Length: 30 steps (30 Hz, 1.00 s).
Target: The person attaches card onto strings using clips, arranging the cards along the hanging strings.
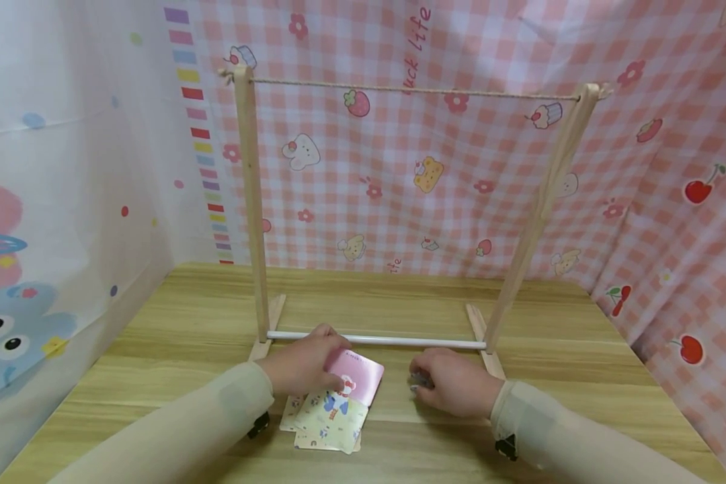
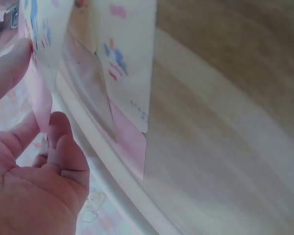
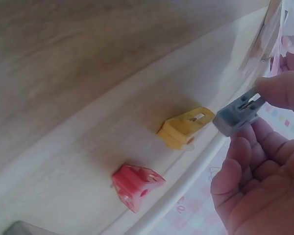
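Note:
My left hand (image 1: pixel 322 368) pinches a pink card (image 1: pixel 363 375) and lifts its near edge off the table, just in front of the rack's white bottom rod (image 1: pixel 375 341). Under it lies a small pile of pale picture cards (image 1: pixel 329 422). In the left wrist view the thumb (image 2: pixel 10 68) rests against the pink card (image 2: pixel 130 144), with the pale cards (image 2: pixel 122 54) hanging in front. My right hand (image 1: pixel 428 383) pinches a small grey clip (image 3: pixel 236 115) between thumb and finger, right of the cards. A yellow clip (image 3: pixel 185 128) and a red clip (image 3: pixel 136 186) lie on the table beside it.
A wooden rack stands behind my hands, with two posts (image 1: pixel 251 202) and a string (image 1: pixel 411 89) stretched across their tops. Patterned cloth walls close in the wooden table (image 1: pixel 175 323) on the left, back and right. Another greyish object (image 3: pixel 19 228) shows at the right wrist view's bottom edge.

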{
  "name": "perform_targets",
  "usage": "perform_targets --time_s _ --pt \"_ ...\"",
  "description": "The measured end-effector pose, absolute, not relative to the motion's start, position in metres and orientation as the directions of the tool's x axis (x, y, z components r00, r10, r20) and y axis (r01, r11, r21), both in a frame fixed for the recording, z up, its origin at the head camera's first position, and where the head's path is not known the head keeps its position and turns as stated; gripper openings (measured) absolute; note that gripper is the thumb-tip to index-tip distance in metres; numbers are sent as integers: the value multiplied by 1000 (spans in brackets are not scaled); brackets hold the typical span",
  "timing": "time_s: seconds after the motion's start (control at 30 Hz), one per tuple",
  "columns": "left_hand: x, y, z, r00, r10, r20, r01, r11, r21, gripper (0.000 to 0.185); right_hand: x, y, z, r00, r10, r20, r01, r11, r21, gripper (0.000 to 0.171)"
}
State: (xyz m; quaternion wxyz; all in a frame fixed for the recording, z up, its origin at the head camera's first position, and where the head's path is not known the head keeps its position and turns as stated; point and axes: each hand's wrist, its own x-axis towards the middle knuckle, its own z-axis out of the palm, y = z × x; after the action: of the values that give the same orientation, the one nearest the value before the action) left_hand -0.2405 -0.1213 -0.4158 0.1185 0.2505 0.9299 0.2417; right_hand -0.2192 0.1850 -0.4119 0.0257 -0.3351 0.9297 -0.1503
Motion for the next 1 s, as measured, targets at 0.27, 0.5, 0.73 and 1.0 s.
perform_targets --time_s 0.27,0.5,0.73,1.0 --pt "-244 -126 -410 -858 500 -119 361 751 553 55 -222 183 -409 -780 -621 78 -608 721 -332 31" --pt "-246 -128 -405 -865 485 -133 301 711 636 32 -225 184 -405 -767 -619 167 -638 708 -303 22" --pt "-244 -129 -395 -881 449 -150 224 675 703 21 -226 183 -393 -794 -580 184 -604 716 -349 18" --pt "-249 -132 -385 -889 448 -93 263 667 697 19 -225 183 -384 -839 -514 178 -539 740 -402 24"
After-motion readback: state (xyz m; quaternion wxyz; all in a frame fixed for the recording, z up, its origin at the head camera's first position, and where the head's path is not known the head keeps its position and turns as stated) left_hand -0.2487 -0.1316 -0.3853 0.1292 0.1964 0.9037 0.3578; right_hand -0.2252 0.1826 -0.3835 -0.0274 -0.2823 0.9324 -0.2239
